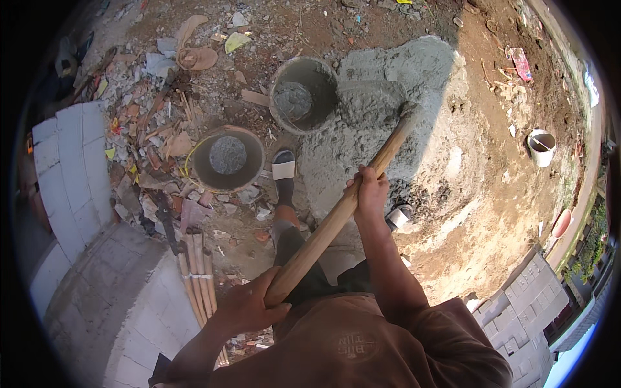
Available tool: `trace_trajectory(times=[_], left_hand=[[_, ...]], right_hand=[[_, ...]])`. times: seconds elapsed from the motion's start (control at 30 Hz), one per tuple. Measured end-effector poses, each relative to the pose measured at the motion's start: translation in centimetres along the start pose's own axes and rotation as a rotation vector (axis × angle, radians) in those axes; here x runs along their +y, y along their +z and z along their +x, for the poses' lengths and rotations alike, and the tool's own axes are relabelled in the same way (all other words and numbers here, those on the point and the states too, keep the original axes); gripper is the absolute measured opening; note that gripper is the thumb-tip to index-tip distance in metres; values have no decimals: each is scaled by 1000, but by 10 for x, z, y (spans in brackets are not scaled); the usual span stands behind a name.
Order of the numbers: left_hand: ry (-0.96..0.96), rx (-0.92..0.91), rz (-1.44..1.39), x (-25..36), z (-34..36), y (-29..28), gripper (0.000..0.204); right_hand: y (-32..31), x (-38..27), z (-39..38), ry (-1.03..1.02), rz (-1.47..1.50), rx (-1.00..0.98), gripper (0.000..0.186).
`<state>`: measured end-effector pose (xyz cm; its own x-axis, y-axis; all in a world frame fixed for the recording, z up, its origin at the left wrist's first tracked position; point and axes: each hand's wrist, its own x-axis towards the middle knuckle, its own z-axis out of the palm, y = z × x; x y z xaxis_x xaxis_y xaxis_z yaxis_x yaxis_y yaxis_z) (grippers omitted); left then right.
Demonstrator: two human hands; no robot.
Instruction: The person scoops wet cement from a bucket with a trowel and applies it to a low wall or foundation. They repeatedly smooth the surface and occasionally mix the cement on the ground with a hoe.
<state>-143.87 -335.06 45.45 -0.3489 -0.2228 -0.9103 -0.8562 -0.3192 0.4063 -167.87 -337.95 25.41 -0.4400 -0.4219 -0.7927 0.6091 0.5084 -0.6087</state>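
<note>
Both my hands grip the thick wooden handle of a hoe [330, 226], which slants from near my waist up to the right. My left hand [249, 304] is closed round its near end. Farther along the shaft, my right hand [370, 194] wraps it with the fingers. The hoe's far end lies in a wide heap of wet grey mortar [427, 71], and its mortar-coated head is hard to make out. Left of the heap, a bucket [304, 97] holds some grey mix at its bottom. Another bucket [228, 159] with grey mix stands nearer.
Rubble and broken brick [152, 145] cover the ground at left. A grey block wall [74, 161] stands at far left, near tied bamboo poles [199, 271]. Off right sit a small white bucket [542, 147] and stacked grey blocks [527, 304]. My sandalled foot [283, 169] is beside the mortar.
</note>
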Motion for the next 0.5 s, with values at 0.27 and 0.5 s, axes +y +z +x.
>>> trace_trajectory(times=[0.27, 0.5], left_hand=[[-244, 553, 139, -210, 82, 73, 46], [-22, 511, 14, -158, 136, 82, 48]], right_hand=[[105, 142, 20, 69, -176, -281, 30], [18, 62, 20, -91, -45, -139, 28]])
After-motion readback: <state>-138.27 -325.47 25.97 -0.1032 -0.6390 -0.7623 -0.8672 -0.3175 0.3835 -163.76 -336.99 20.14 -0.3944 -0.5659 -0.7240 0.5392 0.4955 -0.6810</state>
